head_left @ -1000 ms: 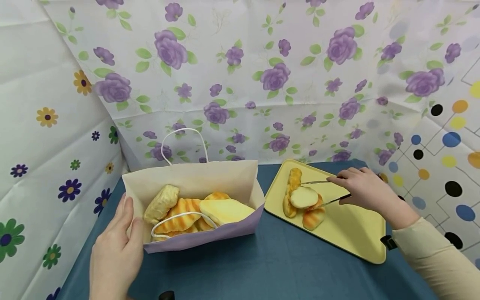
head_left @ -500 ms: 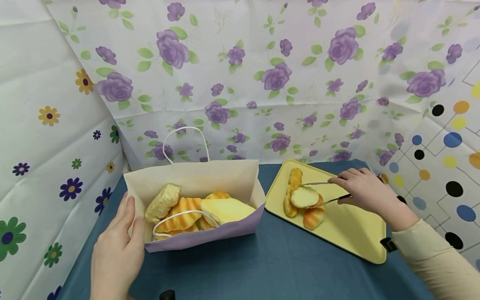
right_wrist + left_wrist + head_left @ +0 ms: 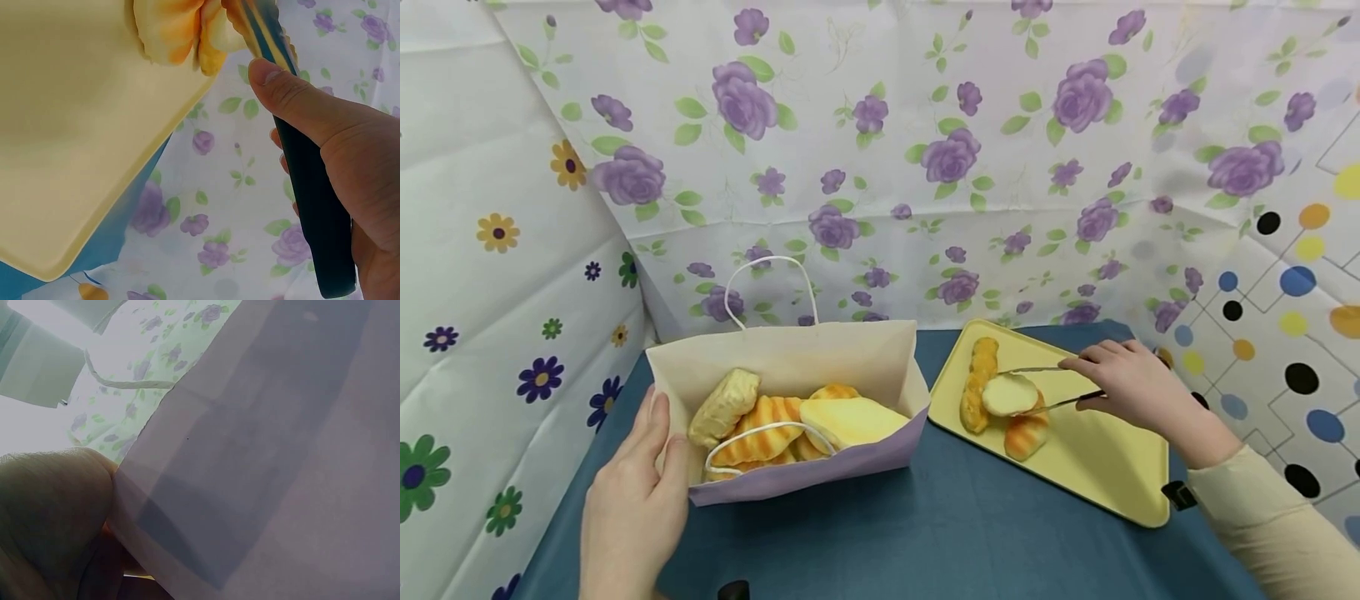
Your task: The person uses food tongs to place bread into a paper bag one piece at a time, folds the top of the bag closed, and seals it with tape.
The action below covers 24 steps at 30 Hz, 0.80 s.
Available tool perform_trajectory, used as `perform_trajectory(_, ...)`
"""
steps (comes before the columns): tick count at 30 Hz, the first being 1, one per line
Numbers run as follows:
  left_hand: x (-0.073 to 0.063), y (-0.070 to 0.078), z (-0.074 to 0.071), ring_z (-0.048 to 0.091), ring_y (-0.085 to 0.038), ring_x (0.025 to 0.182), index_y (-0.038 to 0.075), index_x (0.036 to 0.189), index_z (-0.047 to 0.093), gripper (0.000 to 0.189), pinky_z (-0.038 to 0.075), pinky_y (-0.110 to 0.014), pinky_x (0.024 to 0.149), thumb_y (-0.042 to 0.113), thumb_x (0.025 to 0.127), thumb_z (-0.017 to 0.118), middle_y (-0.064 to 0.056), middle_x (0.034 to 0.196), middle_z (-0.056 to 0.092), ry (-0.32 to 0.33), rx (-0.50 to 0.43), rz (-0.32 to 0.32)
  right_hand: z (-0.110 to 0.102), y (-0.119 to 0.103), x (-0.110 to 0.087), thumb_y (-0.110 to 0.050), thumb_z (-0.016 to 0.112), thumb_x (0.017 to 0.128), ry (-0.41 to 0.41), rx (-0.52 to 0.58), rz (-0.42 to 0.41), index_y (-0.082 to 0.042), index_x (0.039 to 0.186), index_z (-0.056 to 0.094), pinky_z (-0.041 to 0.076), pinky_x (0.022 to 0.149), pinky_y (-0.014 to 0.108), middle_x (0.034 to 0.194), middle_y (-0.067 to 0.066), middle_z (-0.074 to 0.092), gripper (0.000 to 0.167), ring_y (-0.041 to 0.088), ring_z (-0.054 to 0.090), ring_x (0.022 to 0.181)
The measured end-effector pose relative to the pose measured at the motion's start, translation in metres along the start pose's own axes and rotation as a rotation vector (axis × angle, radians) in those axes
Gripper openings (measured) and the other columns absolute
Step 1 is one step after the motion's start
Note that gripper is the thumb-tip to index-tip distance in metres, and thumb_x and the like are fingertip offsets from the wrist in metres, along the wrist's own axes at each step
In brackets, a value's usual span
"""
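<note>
My left hand (image 3: 634, 498) grips the left edge of a purple paper bag (image 3: 805, 483), with the edge between thumb and fingers. In the left wrist view the bag's side (image 3: 262, 456) fills most of the picture. Dark-handled metal tongs (image 3: 312, 194) are in my right hand (image 3: 1131, 390), their arms spread around a pale round bread piece (image 3: 1009, 394) on the yellow tray (image 3: 1097, 467). Beside it lie a long knobbly bread stick (image 3: 981, 379) and an orange-brown bun (image 3: 1027, 435). Whether the tong tips touch the pale piece cannot be told.
Inside the bag lie several breads, among them a striped croissant (image 3: 767, 412), a pale loaf (image 3: 726, 408) and a flat yellow piece (image 3: 853, 421). White cord handles (image 3: 771, 260) rise from the bag. A blue cloth (image 3: 910, 533) covers the table; flowered curtains (image 3: 880, 167) enclose it.
The bread stick has shifted slightly left on the tray. The tongs and the pale round piece have barely moved. My left hand stays at the bag's edge.
</note>
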<state>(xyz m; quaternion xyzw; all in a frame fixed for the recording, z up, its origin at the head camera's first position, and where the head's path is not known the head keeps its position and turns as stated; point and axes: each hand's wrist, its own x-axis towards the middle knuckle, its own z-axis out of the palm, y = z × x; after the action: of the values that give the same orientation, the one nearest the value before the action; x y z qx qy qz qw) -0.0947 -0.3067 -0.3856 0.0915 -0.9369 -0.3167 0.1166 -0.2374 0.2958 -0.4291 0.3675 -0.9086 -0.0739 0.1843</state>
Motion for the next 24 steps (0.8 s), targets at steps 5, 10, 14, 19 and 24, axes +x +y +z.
perform_trajectory(5,-0.001,-0.001,0.000,0.038,-0.049,0.150,0.011,0.167,0.033,0.059,0.033,-0.075,0.113,0.038,0.115,0.037,-0.003,0.174,0.027,0.014,-0.001,0.013,-0.002,0.001,-0.004,-0.041,0.098,0.071,0.007,0.008,0.015,-0.012,0.130,0.076,0.053,0.074,0.051,0.109,0.007,0.074,0.069,0.031,0.068,0.097)
perform_trajectory(10,-0.002,-0.002,0.000,0.039,-0.050,0.150,0.011,0.167,0.033,0.058,0.034,-0.075,0.112,0.038,0.115,0.038,-0.003,0.174,0.027,0.018,0.001,0.023,-0.006,0.002,-0.007,-0.037,0.099,0.072,0.003,0.026,0.051,-0.013,0.134,0.074,0.054,0.076,0.053,0.112,0.008,0.074,0.071,0.032,0.068,0.100)
perform_trajectory(14,-0.001,-0.002,0.000,0.038,-0.050,0.150,0.011,0.167,0.031,0.059,0.033,-0.076,0.112,0.038,0.116,0.037,-0.003,0.174,0.026,0.010,0.002,0.025,-0.011,0.000,-0.008,-0.035,0.099,0.073,0.009,0.037,0.090,-0.013,0.136,0.073,0.055,0.082,0.057,0.115,0.010,0.074,0.072,0.035,0.068,0.103)
perform_trajectory(19,-0.002,-0.001,0.000,0.040,-0.050,0.149,0.010,0.167,0.033,0.059,0.035,-0.075,0.112,0.038,0.115,0.037,-0.004,0.174,0.027,0.020,0.000,0.037,-0.016,-0.005,-0.010,-0.032,0.099,0.073,0.034,0.063,0.122,-0.013,0.137,0.072,0.054,0.087,0.062,0.117,0.011,0.074,0.072,0.038,0.068,0.105)
perform_trajectory(24,-0.002,-0.001,0.001,0.041,-0.050,0.148,0.010,0.167,0.034,0.059,0.036,-0.075,0.111,0.038,0.115,0.037,-0.003,0.174,0.027,0.026,-0.002,0.037,-0.024,-0.011,-0.008,-0.032,0.098,0.074,0.081,0.087,0.136,-0.013,0.139,0.071,0.054,0.086,0.062,0.119,0.011,0.073,0.072,0.039,0.067,0.106)
